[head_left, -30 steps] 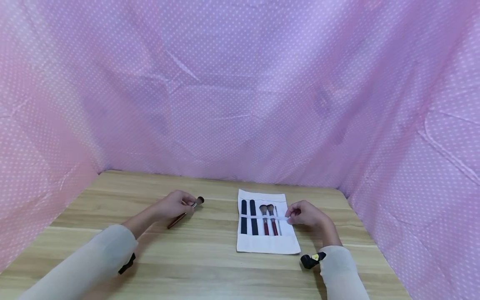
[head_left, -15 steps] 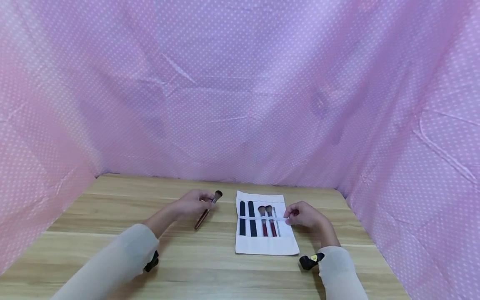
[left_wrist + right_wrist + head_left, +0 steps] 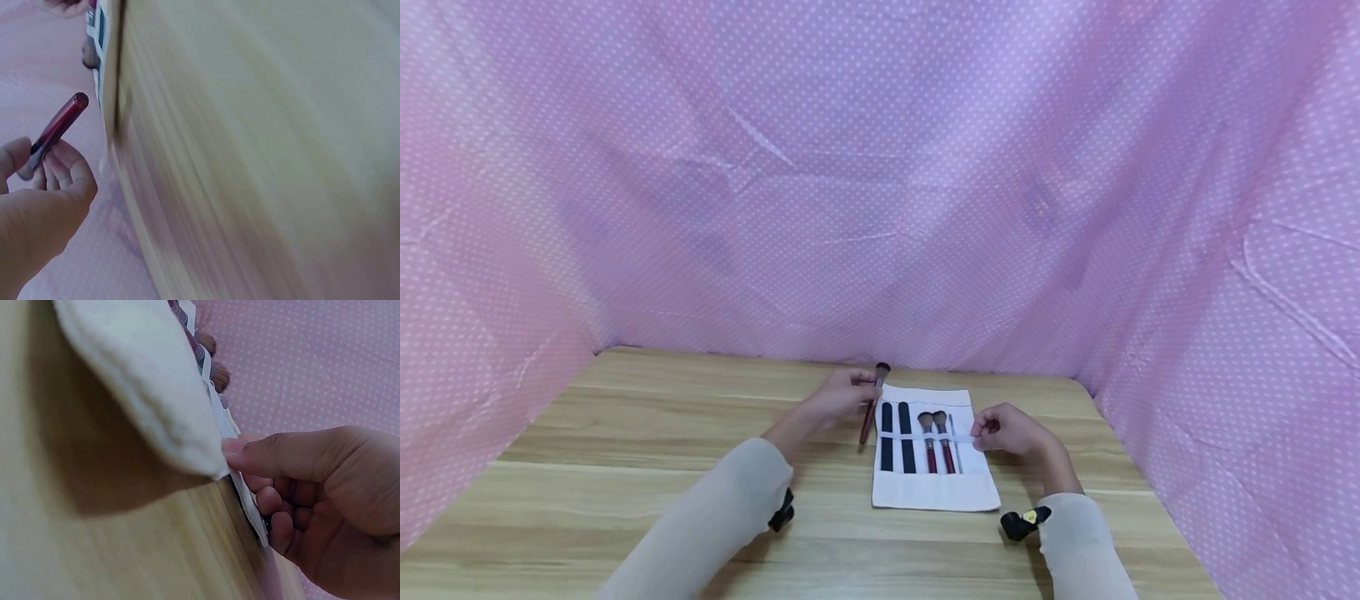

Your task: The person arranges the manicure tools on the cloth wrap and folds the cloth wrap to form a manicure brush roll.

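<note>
My left hand [image 3: 841, 395] pinches a makeup brush [image 3: 868, 422] with a dark red handle and dark bristles. That brush is tilted, bristles away from me, at the left edge of a white cloth brush roll [image 3: 934, 493]. In the left wrist view, the thumb and fingers grip the brush [image 3: 61, 122] low on its handle near the bristles. My right hand [image 3: 1017, 430] pinches the roll's right edge by the elastic band; the right wrist view has the thumb on the cloth. Under the band lie two black strips [image 3: 907, 454], two red-handled brushes [image 3: 931, 458] and a thin metallic tool [image 3: 957, 450].
The roll lies flat on a wood-grain table [image 3: 700, 400]. Pink dotted cloth [image 3: 850, 208] hangs around the back and sides. A black wrist device [image 3: 1024, 522] sits at the right cuff, and another [image 3: 782, 512] at the left cuff.
My left hand has carried the makeup brush rightward to the roll's left edge, and the brush now stands steeper. The right hand keeps its place on the roll's right edge.
</note>
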The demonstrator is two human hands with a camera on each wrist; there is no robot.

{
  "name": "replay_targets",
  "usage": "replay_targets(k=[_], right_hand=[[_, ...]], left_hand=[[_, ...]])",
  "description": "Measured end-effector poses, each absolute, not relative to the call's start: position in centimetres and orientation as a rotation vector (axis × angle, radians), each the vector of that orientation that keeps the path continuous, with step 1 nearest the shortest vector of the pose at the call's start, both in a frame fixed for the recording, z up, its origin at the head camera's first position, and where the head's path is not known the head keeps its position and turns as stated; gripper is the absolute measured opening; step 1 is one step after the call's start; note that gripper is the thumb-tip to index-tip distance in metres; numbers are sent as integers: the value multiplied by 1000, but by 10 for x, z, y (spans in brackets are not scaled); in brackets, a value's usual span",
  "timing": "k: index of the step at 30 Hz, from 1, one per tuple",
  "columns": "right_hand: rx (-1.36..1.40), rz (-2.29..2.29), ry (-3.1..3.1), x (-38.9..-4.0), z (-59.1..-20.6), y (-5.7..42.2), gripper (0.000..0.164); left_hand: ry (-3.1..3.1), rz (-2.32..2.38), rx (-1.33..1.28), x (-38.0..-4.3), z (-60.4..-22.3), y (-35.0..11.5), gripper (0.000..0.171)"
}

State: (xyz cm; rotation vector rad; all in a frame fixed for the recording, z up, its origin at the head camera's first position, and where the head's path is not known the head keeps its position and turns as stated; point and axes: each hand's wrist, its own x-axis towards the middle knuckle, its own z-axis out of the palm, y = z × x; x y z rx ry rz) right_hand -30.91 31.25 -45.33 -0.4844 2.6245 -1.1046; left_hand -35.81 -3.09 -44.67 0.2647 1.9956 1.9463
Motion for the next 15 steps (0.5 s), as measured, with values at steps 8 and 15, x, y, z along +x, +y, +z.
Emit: replay_targets(k=[8, 15], right_hand=[[-491, -1055, 2641, -310, -454, 313, 6], [-477, -1094, 2611, -310, -455, 315, 7]], left_hand=[[1921, 2128, 223, -357, -445, 21, 41], [1905, 2198, 185, -348, -444, 63, 32]])
